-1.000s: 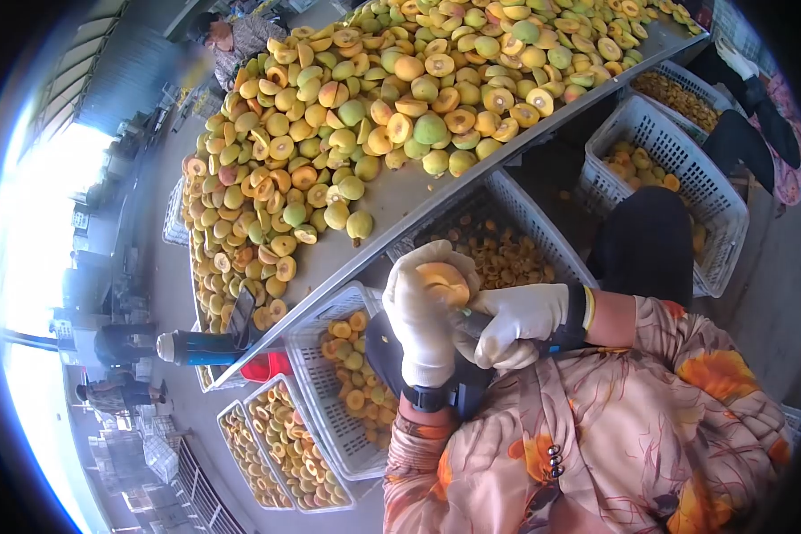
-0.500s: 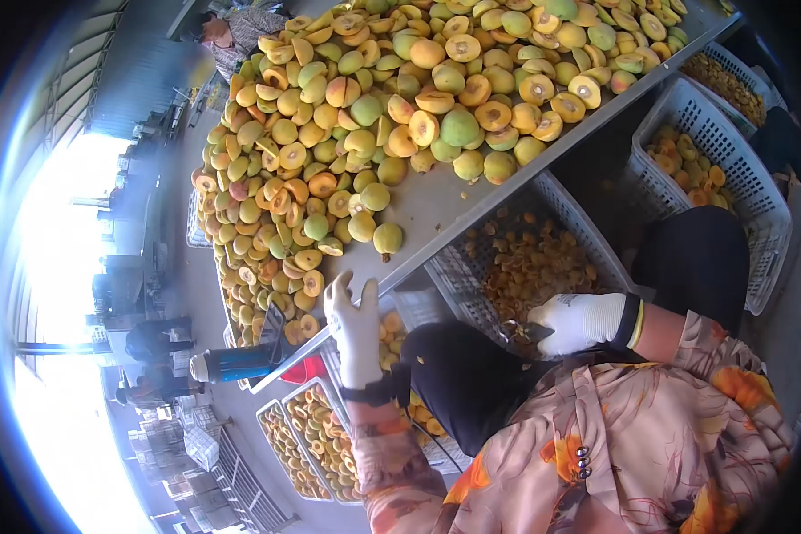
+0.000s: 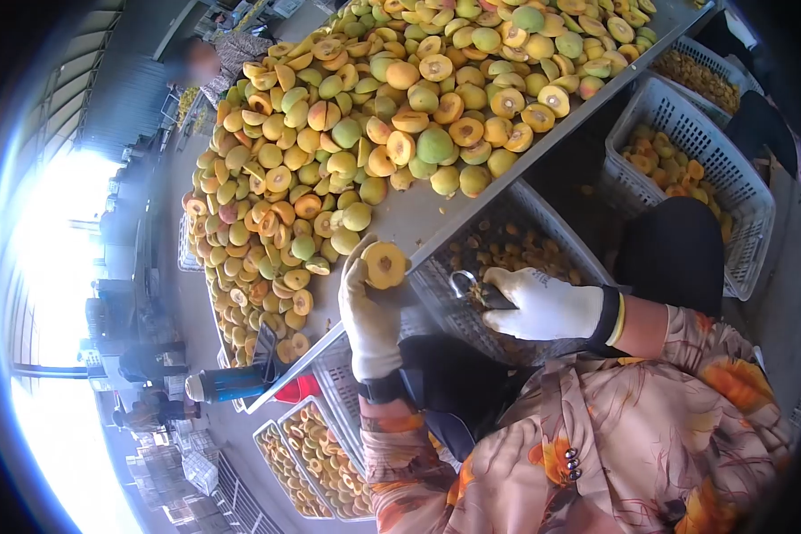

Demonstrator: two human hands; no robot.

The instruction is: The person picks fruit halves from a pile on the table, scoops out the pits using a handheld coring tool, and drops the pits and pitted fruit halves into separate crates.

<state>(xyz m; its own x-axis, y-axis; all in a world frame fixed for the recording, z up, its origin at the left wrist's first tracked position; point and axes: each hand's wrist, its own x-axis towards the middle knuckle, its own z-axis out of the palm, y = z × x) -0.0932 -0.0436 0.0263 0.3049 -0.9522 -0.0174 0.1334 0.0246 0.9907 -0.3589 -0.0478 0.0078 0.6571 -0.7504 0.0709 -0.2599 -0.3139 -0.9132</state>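
Observation:
My left hand (image 3: 370, 327), in a white glove, grips a yellow peach half (image 3: 385, 264) by the table edge, its cut face and central pit showing. Just right of it, my gloved right hand (image 3: 545, 305) is closed around the dark handle of a pitting tool (image 3: 462, 283) with a looped metal head. The loop is apart from the peach half. Below the tool sits a grey plastic crate (image 3: 556, 219) with many small brown pieces inside. A big pile of whole-looking and halved peaches (image 3: 329, 138) covers much of the metal table (image 3: 418, 209).
Another crate (image 3: 699, 133) of peach pieces stands at the right by my knee. Shallow trays (image 3: 316, 458) of halves lie at lower left. A blue flask (image 3: 231, 384) and a red object (image 3: 298, 388) are near the table corner. Other people (image 3: 231, 62) are farther off.
My left hand, empty and with fingers apart before, now holds a peach half. My right hand has raised the tool up and left, out of the crate, toward it.

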